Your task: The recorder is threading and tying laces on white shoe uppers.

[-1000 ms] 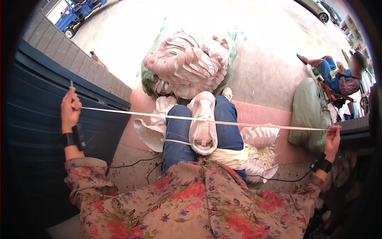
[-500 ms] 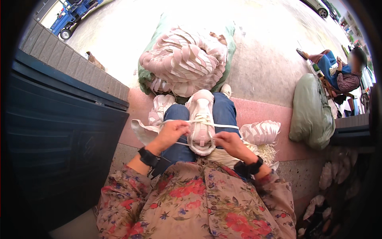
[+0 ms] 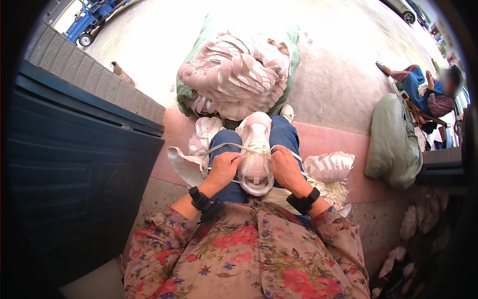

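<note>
Forearms angled inward, left fingers and right fingers curled, close together

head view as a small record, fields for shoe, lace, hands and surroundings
shoe: pale pink and white, between the legs
lace: white, running across the shoe
left hand: curled, at the shoe's left side
right hand: curled, at the shoe's right side
ahead: open green sack with pale shoe pieces
right: grey-green sack, seated person beyond
upper left: blue vehicle
</note>
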`<action>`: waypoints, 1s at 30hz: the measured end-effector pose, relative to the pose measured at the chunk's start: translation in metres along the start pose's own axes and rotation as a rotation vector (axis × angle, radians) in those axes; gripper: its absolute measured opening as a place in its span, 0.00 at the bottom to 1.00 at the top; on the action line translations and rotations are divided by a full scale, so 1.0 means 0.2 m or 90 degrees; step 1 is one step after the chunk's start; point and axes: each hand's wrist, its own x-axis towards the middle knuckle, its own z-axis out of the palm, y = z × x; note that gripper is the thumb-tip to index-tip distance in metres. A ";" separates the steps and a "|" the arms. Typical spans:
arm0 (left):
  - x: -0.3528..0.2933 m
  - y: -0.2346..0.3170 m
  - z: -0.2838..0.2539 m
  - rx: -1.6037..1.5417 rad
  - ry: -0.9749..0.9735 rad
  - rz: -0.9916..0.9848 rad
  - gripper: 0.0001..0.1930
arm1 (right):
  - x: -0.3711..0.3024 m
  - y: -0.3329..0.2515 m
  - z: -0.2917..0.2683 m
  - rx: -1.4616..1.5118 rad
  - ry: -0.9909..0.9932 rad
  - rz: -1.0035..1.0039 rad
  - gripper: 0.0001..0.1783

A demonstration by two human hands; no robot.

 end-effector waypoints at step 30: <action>-0.01 0.05 0.07 0.289 0.053 0.166 0.07 | -0.03 -0.11 -0.02 -0.161 -0.016 0.034 0.12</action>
